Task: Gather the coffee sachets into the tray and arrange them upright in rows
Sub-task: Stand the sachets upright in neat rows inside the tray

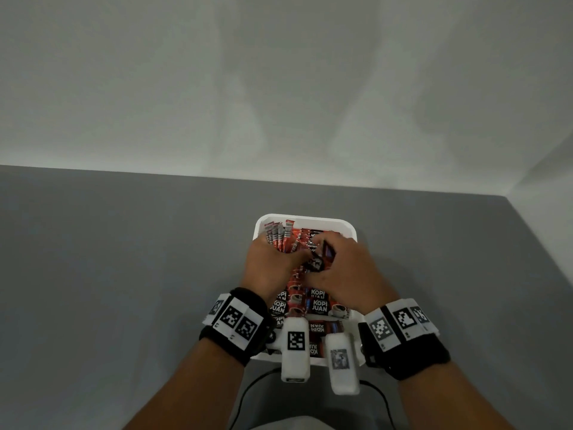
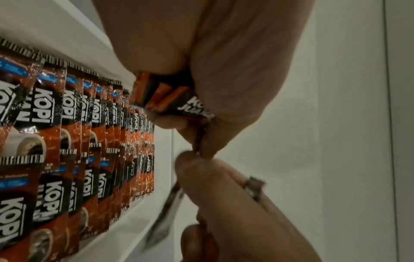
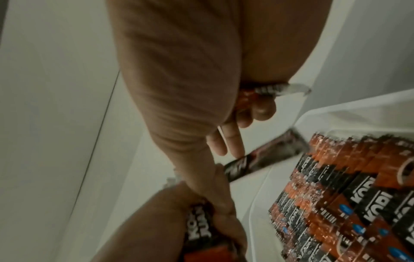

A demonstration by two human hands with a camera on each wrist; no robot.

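A white tray (image 1: 305,218) in the middle of the grey table holds red-and-black coffee sachets (image 1: 319,305) standing in rows (image 2: 94,124). Both hands hover over its far half. My left hand (image 1: 279,259) grips a small bundle of sachets (image 2: 170,101) between thumb and fingers. My right hand (image 1: 336,259) meets it thumb to thumb and pinches a single blurred sachet (image 3: 313,157), with another sachet (image 3: 275,90) tucked under its curled fingers. At the tray's far left corner several sachets (image 1: 279,234) stand on edge beside my left hand.
The tray sits near the table's front edge, with a white wall behind the table and the table's right edge (image 1: 539,240) slanting away. Black cables (image 1: 248,395) run off below the tray. Wrist bands with white camera blocks (image 1: 295,349) cover the tray's near rim.
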